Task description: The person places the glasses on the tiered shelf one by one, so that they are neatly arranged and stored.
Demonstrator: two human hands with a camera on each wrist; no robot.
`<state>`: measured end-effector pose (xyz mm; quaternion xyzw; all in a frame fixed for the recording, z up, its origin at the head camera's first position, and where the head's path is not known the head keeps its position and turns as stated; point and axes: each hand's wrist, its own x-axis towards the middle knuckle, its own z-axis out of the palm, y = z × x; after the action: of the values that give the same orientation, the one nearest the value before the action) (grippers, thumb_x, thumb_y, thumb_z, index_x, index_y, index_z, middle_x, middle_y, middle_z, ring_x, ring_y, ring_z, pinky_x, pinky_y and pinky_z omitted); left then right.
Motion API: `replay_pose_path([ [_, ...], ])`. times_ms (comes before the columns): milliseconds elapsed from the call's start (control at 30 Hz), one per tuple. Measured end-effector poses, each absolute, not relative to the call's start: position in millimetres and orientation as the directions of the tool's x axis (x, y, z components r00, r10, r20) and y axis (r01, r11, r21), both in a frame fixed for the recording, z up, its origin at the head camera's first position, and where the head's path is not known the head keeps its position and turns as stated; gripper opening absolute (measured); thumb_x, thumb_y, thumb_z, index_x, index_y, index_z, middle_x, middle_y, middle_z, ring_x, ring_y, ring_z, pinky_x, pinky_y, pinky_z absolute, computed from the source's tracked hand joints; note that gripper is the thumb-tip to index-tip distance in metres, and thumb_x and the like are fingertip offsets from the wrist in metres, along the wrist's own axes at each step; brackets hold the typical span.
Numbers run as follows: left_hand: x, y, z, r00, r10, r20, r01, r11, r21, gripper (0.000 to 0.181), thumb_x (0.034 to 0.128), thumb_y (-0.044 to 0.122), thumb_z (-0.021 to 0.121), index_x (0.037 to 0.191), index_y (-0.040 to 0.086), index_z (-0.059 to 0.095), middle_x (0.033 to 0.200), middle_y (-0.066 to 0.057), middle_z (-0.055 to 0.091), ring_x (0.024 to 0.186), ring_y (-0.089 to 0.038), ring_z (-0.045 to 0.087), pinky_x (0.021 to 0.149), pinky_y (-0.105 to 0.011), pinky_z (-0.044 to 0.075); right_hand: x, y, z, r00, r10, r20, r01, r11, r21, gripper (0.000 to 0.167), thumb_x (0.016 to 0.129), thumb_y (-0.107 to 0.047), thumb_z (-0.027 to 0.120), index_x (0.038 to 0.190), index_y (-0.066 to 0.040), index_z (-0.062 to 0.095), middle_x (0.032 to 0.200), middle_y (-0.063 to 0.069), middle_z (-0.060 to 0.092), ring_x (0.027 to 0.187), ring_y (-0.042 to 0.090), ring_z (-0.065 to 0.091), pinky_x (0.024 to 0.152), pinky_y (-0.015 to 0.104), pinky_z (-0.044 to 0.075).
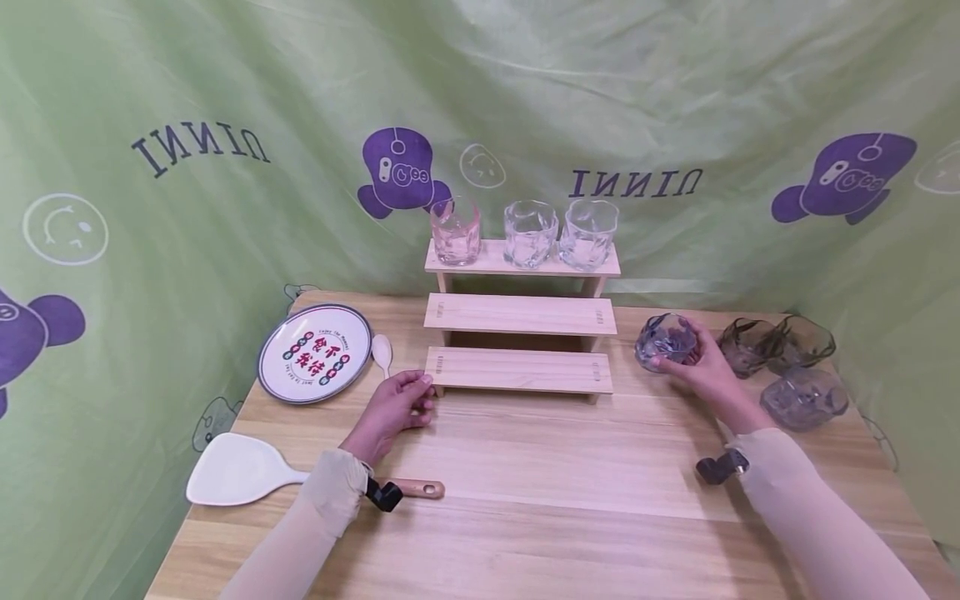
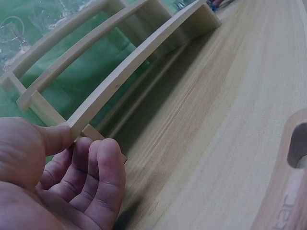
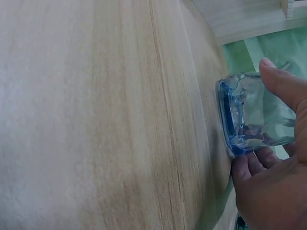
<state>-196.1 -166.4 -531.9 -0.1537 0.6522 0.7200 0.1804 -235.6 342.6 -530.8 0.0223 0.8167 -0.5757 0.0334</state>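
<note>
Rack [image 1: 520, 315]: three wooden steps, at the back of the desk [image 1: 525, 467]; places below are told from it, as the person sees it.
Blue glass [image 1: 664, 337]: just right of the rack, in the right hand [image 1: 712, 375]; its base is close to the desk, touching or slightly raised, I cannot tell.
Right fingers: opened to the glass's width and curved round its wall, thumb on one side, the others opposite.
Left hand [image 1: 392, 412]: at the rack's front left corner; thumb and curled fingers nearly closed, pinching the end of the lowest step.
Glass handling: likely rigid, a bit heavy at its thick base, smooth enough to slip, and prone to chip if knocked.
Where to hold the glass: round the side wall, low down; the uneven faces should help grip, while the thin rim looks weaker.
Rack handling: stiff but probably light, so it may slide if bumped; a step's end suits steadying.
Top step: pink glass [image 1: 456, 236] at the rack's left, two clear glasses [image 1: 530, 236] centre and right.
Dark glasses [image 1: 742, 348]: two, well right of the rack; a grey glass [image 1: 802, 400] is just nearer the person.
Plate [image 1: 279, 367]: left of the rack, with the spoon [image 1: 382, 352] between them.
Spatula [image 1: 236, 471]: left of the rack and nearer the person.
</note>
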Motion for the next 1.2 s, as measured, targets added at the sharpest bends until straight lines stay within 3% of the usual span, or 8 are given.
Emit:
replay_pose_path([
  [100,-196,-166,-532,-0.887,0.061,-0.458,-0.462,-0.085,0.883,0.04,0.1026,0.022,0.064,0.134,0.0,0.051,0.106,-0.011,0.062,0.084,-0.017,0.061,0.067,-0.028,0.058,-236,342,-530,-0.997,0.001,-0.083,0.078,0.346,-0.935,0.101,0.088,-0.011,0.081,0.162,-0.008,0.011,0.155,0.03,0.031,0.14,0.047,0.033,0.11,0.02,0.035],
  [200,-196,-166,-531,-0.887,0.06,-0.458,-0.462,-0.087,0.883,0.039,0.1027,0.022,0.063,0.133,0.0,0.051,0.106,-0.011,0.062,0.084,-0.017,0.061,0.067,-0.029,0.058,-235,342,-529,-0.996,0.007,-0.09,0.086,0.352,-0.932,0.101,0.088,-0.015,0.082,0.162,-0.008,0.014,0.156,0.029,0.032,0.14,0.046,0.034,0.106,0.015,0.036],
  [433,-195,-166,-531,-0.889,0.049,-0.456,-0.458,-0.089,0.884,0.038,0.1025,0.023,0.063,0.132,0.001,0.053,0.106,-0.011,0.063,0.084,-0.018,0.062,0.067,-0.03,0.058,-236,343,-530,-0.996,0.036,-0.085,0.092,0.393,-0.915,0.099,0.087,-0.017,0.083,0.161,-0.008,0.018,0.155,0.028,0.036,0.138,0.044,0.038,0.107,0.018,0.037],
  [667,-194,-166,-531,-0.89,0.053,-0.453,-0.456,-0.089,0.885,0.035,0.103,0.023,0.063,0.13,0.002,0.054,0.107,-0.012,0.062,0.084,-0.019,0.062,0.067,-0.031,0.059,-235,342,-531,-0.996,0.065,-0.057,0.08,0.443,-0.893,0.098,0.086,-0.02,0.085,0.16,-0.008,0.023,0.149,0.028,0.043,0.133,0.043,0.044,0.095,0.009,0.042],
  [867,-193,-166,-531,-0.893,0.062,-0.447,-0.451,-0.088,0.888,0.036,0.1033,0.023,0.062,0.13,0.001,0.053,0.108,-0.013,0.062,0.085,-0.019,0.061,0.066,-0.03,0.058,-231,338,-520,-0.997,0.058,-0.055,0.076,0.468,-0.88,0.099,0.086,-0.028,0.084,0.161,-0.011,0.023,0.148,0.029,0.043,0.132,0.043,0.044,0.101,0.02,0.044],
  [933,-193,-166,-531,-0.893,0.061,-0.445,-0.449,-0.087,0.889,0.035,0.1033,0.022,0.062,0.13,0.001,0.053,0.108,-0.013,0.062,0.084,-0.019,0.061,0.066,-0.03,0.058,-231,336,-515,-0.997,0.058,-0.054,0.075,0.467,-0.881,0.098,0.086,-0.029,0.085,0.161,-0.011,0.024,0.147,0.028,0.044,0.13,0.04,0.046,0.102,0.022,0.045],
  [1200,-193,-167,-534,-0.905,0.07,-0.42,-0.425,-0.088,0.901,0.037,0.1032,0.023,0.062,0.131,0.0,0.053,0.109,-0.014,0.062,0.084,-0.018,0.061,0.066,-0.029,0.058,-234,333,-492,-0.998,0.056,0.005,0.02,0.438,-0.899,0.088,0.088,-0.025,0.083,0.159,-0.013,0.031,0.141,0.027,0.048,0.115,0.014,0.054,0.091,0.011,0.047],
])
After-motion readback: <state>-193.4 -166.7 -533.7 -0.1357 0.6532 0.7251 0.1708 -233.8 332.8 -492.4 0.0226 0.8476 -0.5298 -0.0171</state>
